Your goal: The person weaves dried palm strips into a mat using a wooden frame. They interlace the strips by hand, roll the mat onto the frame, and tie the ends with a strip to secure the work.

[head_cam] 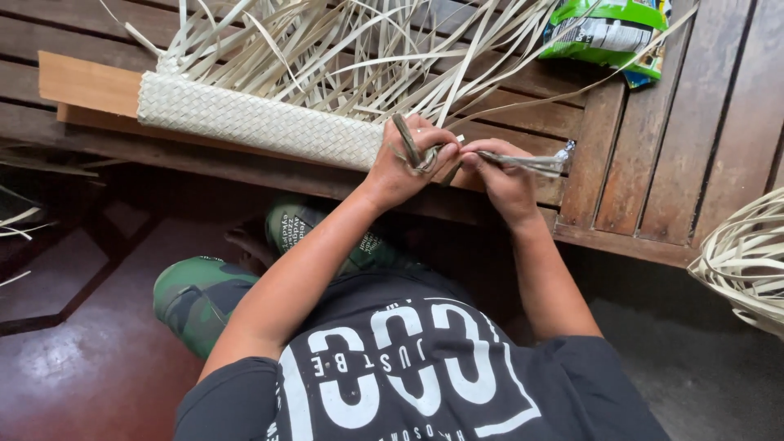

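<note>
**Hands pinching leaf strips at the open end of a woven band**

Left hand (406, 163) is closed in a pinch, thumb and forefinger clamped on a few darkened, greenish leaf strips (408, 140) that fold over its knuckles. Right hand (505, 175), touching the left at the fingertips, is likewise closed, gripping a flattened bundle of pale strips (535, 164) that runs out to its far side and ends in a frayed tip. The woven band (257, 121), a tight, cream-coloured plaited sleeve, lies directly beside the left hand and extends away from it over a flat wooden board (82, 86); its unfinished edge meets the left wrist. Loose pale strips (343, 45) fan out beyond both hands across the slatted wooden table (653, 155). A green snack packet (608, 33) lies farther out past the right hand, and a coil of split cane or leaf (743, 261) sits well apart on the right hand's outer side.

Judged risks: the strips look dry and thin, so a sharp fold at the pinch could crack or split one; a slackened grip in either hand would probably let the last crossings loosen and the plait edge gape; stray strips from the fan might be caught into the wrong crossing.
</note>
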